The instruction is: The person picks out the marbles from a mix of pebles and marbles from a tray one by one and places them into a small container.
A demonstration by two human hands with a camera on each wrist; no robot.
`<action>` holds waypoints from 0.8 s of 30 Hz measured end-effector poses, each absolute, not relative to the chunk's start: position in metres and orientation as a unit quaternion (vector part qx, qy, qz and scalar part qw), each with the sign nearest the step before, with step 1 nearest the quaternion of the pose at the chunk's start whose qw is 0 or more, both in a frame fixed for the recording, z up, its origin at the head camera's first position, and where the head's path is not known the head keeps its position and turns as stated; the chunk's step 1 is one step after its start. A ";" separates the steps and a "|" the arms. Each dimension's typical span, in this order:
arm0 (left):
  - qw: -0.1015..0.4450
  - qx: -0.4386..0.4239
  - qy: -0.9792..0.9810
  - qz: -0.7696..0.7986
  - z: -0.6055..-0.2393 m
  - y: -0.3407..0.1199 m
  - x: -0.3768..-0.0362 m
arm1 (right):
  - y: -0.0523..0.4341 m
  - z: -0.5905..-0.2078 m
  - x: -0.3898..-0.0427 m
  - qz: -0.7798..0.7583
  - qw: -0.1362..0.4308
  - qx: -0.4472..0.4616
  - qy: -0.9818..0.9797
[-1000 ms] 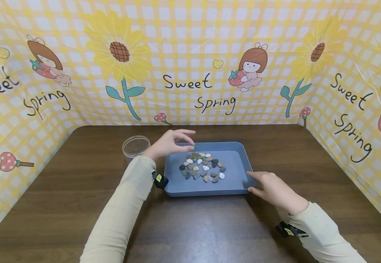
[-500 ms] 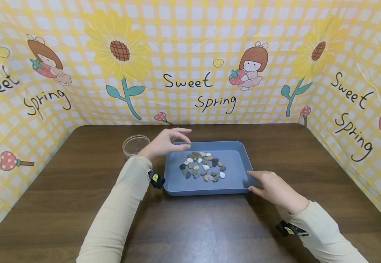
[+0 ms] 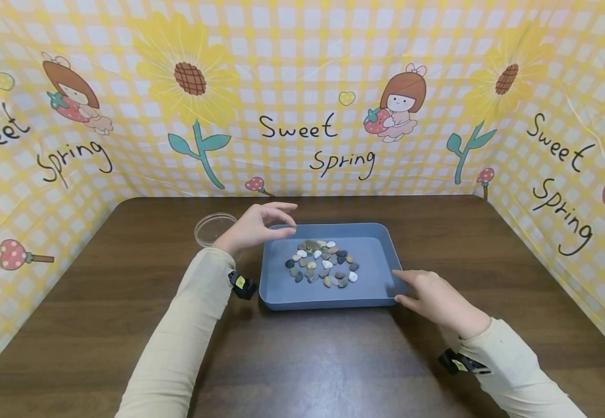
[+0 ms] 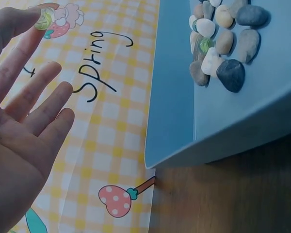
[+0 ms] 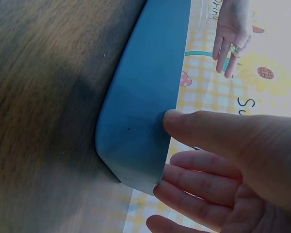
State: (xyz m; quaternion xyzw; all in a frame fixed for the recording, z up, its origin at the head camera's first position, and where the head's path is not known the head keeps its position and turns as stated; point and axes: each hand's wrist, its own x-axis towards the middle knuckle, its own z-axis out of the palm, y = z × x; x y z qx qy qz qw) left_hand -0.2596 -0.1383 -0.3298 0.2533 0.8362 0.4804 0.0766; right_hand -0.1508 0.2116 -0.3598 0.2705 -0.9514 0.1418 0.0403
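Note:
My left hand (image 3: 252, 227) hovers over the left back corner of a blue tray (image 3: 375, 290). Thumb and index finger pinch a clear glass marble (image 4: 45, 19) with a yellow-green swirl; the other fingers are spread. Several pebbles (image 3: 327, 265), white, grey, tan and black, lie in the tray. Among them the left wrist view shows another green-yellow marble (image 4: 205, 45). At the tray's front right corner, my right hand (image 3: 438, 299) touches the rim and wall with thumb and fingers extended.
A clear round container (image 3: 207, 231) stands left of the tray, partly hidden behind my left hand. Brown wooden tabletop (image 3: 302, 360) surrounds the tray. A yellow checked cloth (image 3: 302, 64) with printed figures rises behind and at both sides.
My left hand has moved left with the pinched marble, from over the pebbles towards the clear container. The right hand stays at the tray's corner.

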 end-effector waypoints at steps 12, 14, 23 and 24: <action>0.048 0.253 0.841 0.476 -0.332 -0.158 -0.258 | 0.213 -0.362 -0.152 0.143 0.039 0.267 -0.952; 0.044 0.249 0.841 0.478 -0.332 -0.162 -0.257 | 0.213 -0.362 -0.152 0.143 0.039 0.267 -0.952; 0.028 0.239 0.841 0.484 -0.332 -0.178 -0.255 | 0.213 -0.362 -0.152 0.144 0.041 0.270 -0.951; 0.026 0.236 0.841 0.486 -0.332 -0.180 -0.254 | 0.213 -0.362 -0.152 0.144 0.042 0.271 -0.951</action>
